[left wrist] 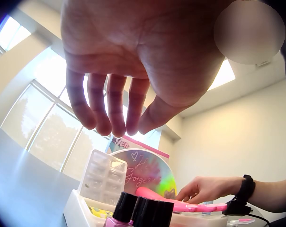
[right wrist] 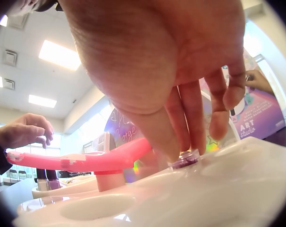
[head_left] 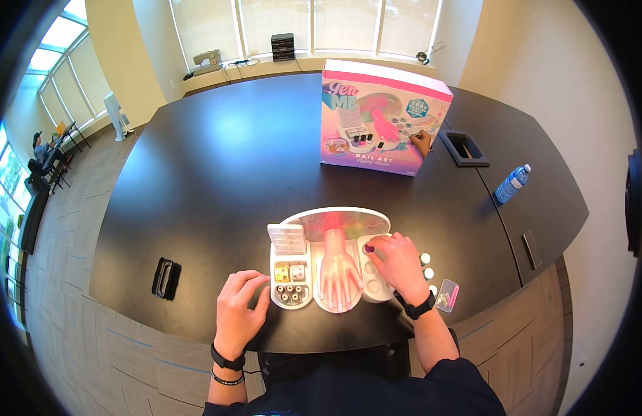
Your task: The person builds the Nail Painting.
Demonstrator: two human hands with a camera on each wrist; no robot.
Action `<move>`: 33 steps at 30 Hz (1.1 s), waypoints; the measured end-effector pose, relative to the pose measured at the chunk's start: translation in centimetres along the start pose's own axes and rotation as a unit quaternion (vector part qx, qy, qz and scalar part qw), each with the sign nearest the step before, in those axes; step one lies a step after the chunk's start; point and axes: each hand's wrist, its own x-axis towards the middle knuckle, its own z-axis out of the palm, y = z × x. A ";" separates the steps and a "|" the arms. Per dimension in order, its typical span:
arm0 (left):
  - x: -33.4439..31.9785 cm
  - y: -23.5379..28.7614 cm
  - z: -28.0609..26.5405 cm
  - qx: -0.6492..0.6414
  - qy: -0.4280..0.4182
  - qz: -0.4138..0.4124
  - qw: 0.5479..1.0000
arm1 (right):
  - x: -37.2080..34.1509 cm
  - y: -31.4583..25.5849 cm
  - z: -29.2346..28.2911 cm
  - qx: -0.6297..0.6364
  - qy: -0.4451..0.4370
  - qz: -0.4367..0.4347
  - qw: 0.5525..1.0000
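My right hand (head_left: 398,265) pinches a small round purple pot (right wrist: 184,161) between thumb and fingertips, at the back of the white tray's right wing (right wrist: 237,179). A pink model hand (head_left: 338,274) lies palm down in the middle section, before a shiny rainbow backboard (left wrist: 145,172). My left hand (head_left: 239,310) hovers beside the tray's left wing with loosely bent fingers, holding nothing. That wing carries a clear compartment case (head_left: 287,239), yellow and white pieces (head_left: 283,272) and several small bottles with black caps (left wrist: 152,213).
A pink nail art box (head_left: 383,118) stands behind the tray. White-capped bottles (head_left: 428,274) and a clear case (head_left: 447,295) lie to the right, with a water bottle (head_left: 513,184) and a phone (head_left: 532,249) farther off. A black case (head_left: 166,279) is at left.
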 end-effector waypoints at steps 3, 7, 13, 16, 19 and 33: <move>0.0 0.0 0.1 0.002 -0.003 0.000 1.000 | -0.1 0.1 0.2 0.000 -0.002 -0.002 1.000; -0.1 0.0 0.3 0.000 -0.005 -0.003 1.000 | -0.2 0.2 0.2 -0.003 -0.004 -0.005 1.000; -0.1 0.0 0.1 0.000 -0.007 -0.006 1.000 | -0.4 0.6 -1.1 0.021 0.033 0.011 0.999; -0.1 0.0 0.2 0.001 -0.006 -0.007 1.000 | -1.0 1.5 -2.6 0.012 0.049 0.042 0.998; 0.0 0.1 0.3 -0.001 -0.009 -0.006 1.000 | -1.7 2.6 -4.0 0.007 0.039 0.086 0.996; 0.0 0.2 0.5 -0.001 -0.011 -0.001 1.000 | -3.7 8.8 -4.6 -0.045 -0.044 0.270 0.961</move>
